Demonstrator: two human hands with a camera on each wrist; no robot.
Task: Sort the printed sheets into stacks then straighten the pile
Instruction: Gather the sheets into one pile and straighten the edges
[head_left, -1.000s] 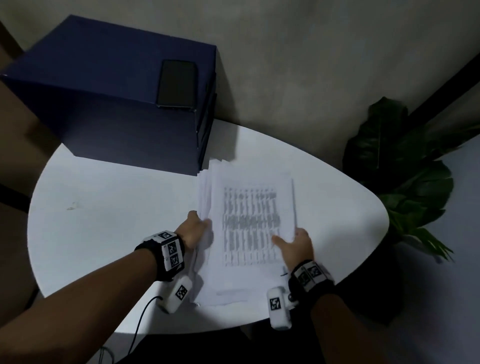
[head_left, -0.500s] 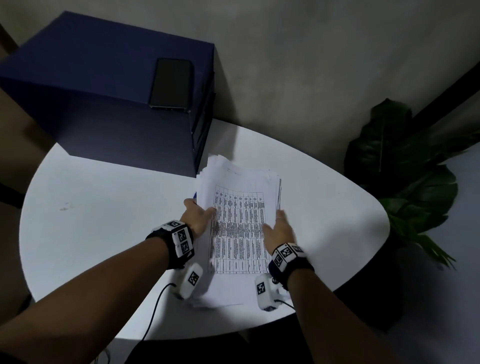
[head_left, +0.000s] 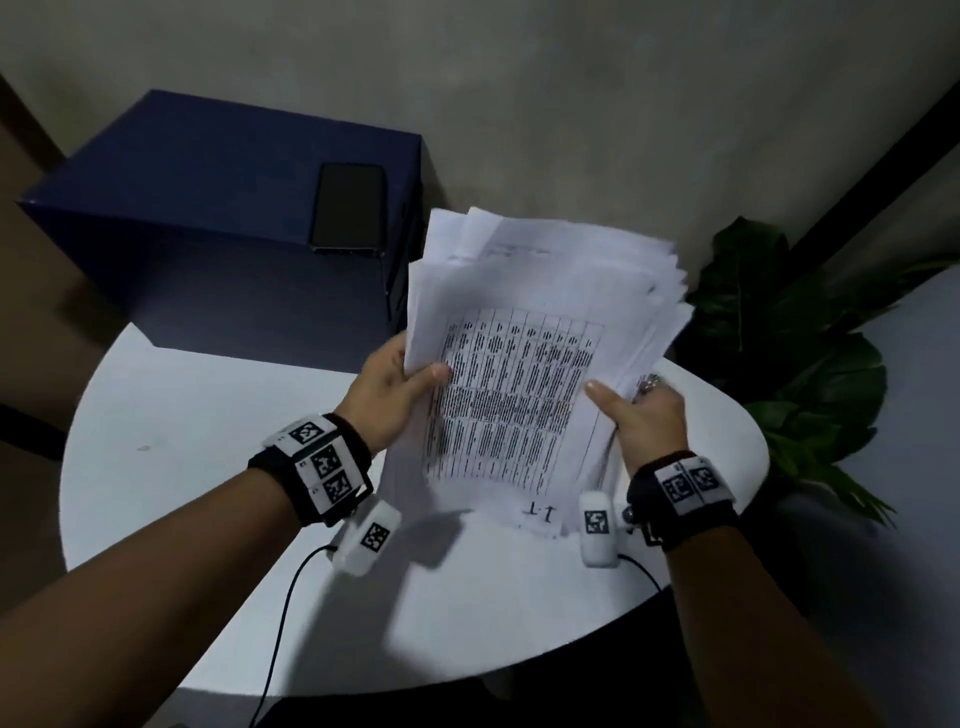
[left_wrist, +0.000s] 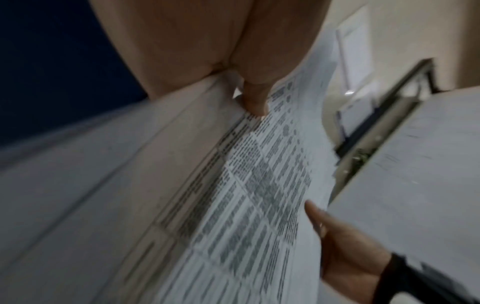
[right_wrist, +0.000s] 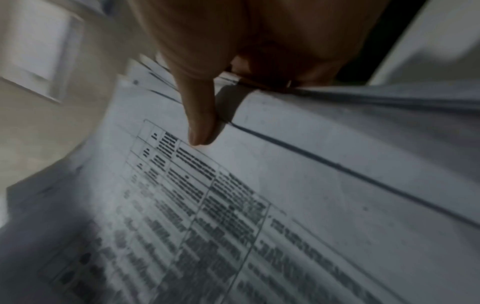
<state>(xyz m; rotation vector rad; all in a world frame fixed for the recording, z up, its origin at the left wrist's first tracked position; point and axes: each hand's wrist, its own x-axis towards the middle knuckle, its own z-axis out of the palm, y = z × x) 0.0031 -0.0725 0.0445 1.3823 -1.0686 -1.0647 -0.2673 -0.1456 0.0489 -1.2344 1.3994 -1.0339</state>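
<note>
Gripping the pile of printed sheets at both side edges: left hand with thumb pressed on the top sheet and fingers behind, right hand pinching likewise, thumb on the printed table. Held tilted up above the white bench, lower edge close to its surface, contact not discernible; upper edges fanned and uneven. Standing behind on the bench: dark blue box with a phone on top, plant at right.
</note>
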